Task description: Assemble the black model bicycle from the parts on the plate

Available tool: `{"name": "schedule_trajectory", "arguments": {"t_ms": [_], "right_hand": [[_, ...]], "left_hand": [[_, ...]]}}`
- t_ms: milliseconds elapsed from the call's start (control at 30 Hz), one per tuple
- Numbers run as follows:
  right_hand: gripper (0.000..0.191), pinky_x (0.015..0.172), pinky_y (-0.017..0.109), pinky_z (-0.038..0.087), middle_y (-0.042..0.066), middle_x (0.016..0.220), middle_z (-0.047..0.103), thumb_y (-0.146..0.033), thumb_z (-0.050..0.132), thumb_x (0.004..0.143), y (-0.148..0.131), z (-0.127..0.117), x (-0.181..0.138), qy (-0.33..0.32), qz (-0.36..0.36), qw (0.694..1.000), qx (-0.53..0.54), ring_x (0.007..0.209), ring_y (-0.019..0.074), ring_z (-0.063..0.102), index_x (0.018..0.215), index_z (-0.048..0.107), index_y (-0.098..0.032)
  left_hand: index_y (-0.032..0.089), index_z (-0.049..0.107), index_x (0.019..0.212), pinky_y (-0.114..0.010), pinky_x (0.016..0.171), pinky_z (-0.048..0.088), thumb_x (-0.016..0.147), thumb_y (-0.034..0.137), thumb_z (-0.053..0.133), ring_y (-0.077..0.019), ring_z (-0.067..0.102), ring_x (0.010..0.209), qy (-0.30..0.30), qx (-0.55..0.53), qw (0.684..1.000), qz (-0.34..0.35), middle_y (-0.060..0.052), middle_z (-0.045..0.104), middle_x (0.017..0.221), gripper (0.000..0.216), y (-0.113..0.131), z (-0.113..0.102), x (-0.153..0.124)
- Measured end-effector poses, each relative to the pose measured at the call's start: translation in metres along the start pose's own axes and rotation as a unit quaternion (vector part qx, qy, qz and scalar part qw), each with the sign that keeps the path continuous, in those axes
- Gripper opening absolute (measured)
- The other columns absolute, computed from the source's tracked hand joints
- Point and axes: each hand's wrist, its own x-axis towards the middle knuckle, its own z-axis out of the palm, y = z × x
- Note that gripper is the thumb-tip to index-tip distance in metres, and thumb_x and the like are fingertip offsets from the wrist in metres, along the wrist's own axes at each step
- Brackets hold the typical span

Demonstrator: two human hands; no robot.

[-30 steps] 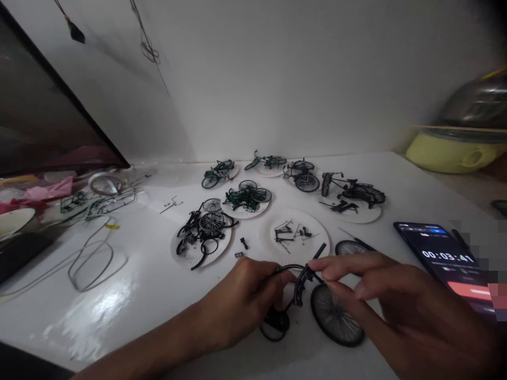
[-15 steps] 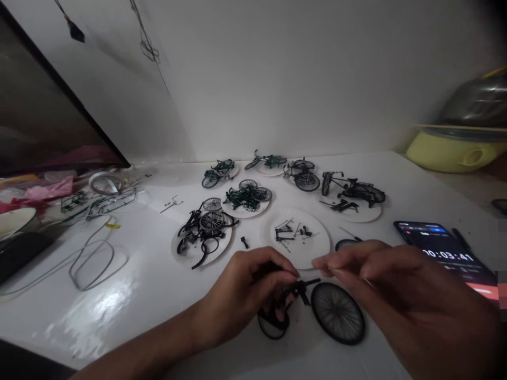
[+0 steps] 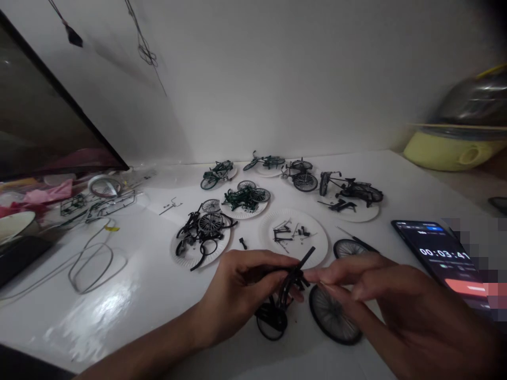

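My left hand (image 3: 245,287) grips a black model bicycle frame (image 3: 295,277), whose thin bar points up and to the right. The fingertips of my right hand (image 3: 356,279) pinch the same frame from the right, close to my left fingers. Below the hands, a black spoked model wheel (image 3: 335,316) lies on the white table (image 3: 130,316), and a black saddle-like part (image 3: 271,319) sits partly hidden under the frame. Another spoked wheel (image 3: 348,248) lies partly hidden behind my right hand.
Several paper plates hold model bicycles and parts, with a plate of small black parts (image 3: 317,243) nearest my hands. A phone (image 3: 439,256) shows a timer at right. Wire (image 3: 91,266) lies at left, under a dark screen (image 3: 47,105).
The black frame has risen and turned, its thin bar now pointing up to the right. My right fingertips have moved down onto it, and the hands are closer together.
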Motion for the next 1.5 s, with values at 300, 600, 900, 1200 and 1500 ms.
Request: {"name": "schedule_trajectory", "arguments": {"t_ms": [300, 600, 900, 1200, 1500], "right_hand": [[0.020, 0.075, 0.025, 0.061, -0.001, 0.094, 0.075, -0.010, 0.066, 0.084, 0.0007, 0.0004, -0.0017, -0.015, 0.001, 0.997, -0.072, 0.089, 0.0173, 0.074, 0.086, 0.058, -0.029], [0.018, 0.074, 0.018, 0.057, -0.004, 0.093, 0.074, -0.015, 0.065, 0.088, -0.0019, 0.0035, 0.0001, -0.019, 0.001, 0.993, -0.115, 0.088, 0.0119, 0.072, 0.083, 0.054, -0.028], [0.023, 0.075, 0.017, 0.056, -0.004, 0.088, 0.072, -0.015, 0.068, 0.086, -0.0044, 0.0043, 0.0016, -0.015, 0.026, 0.996, -0.087, 0.085, 0.0108, 0.071, 0.077, 0.051, -0.026], [0.023, 0.076, 0.017, 0.058, -0.006, 0.086, 0.074, -0.016, 0.072, 0.084, -0.0027, 0.0036, 0.0034, -0.025, 0.071, 0.997, -0.024, 0.083, 0.0109, 0.073, 0.078, 0.051, -0.026], [0.023, 0.075, 0.015, 0.056, -0.007, 0.086, 0.075, -0.016, 0.071, 0.083, -0.0037, -0.0003, 0.0027, -0.056, 0.060, 0.995, -0.063, 0.082, 0.0093, 0.072, 0.078, 0.051, -0.027]], "left_hand": [[0.017, 0.074, 0.105, -0.024, 0.072, 0.053, 0.096, 0.024, 0.062, -0.0151, 0.070, 0.079, 0.011, 0.280, 0.954, 0.103, -0.006, 0.076, 0.091, 0.017, 0.0026, -0.0024, -0.0034], [0.016, 0.070, 0.111, -0.030, 0.078, 0.045, 0.097, 0.019, 0.057, -0.0155, 0.064, 0.076, -0.042, 0.379, 0.911, 0.161, -0.007, 0.074, 0.089, 0.019, 0.0055, -0.0058, -0.0040], [0.017, 0.071, 0.107, -0.034, 0.077, 0.038, 0.096, 0.016, 0.057, -0.0179, 0.060, 0.079, -0.064, 0.398, 0.901, 0.159, -0.005, 0.071, 0.084, 0.018, 0.0079, -0.0062, -0.0008], [0.017, 0.072, 0.098, -0.030, 0.076, 0.044, 0.092, 0.012, 0.061, -0.0145, 0.061, 0.078, -0.034, 0.253, 0.956, 0.147, -0.003, 0.071, 0.084, 0.013, 0.0036, -0.0052, -0.0032], [0.019, 0.072, 0.102, -0.029, 0.077, 0.043, 0.092, 0.009, 0.062, -0.0116, 0.060, 0.076, -0.057, 0.270, 0.946, 0.169, 0.000, 0.069, 0.083, 0.017, 0.0043, -0.0062, -0.0026]]}}
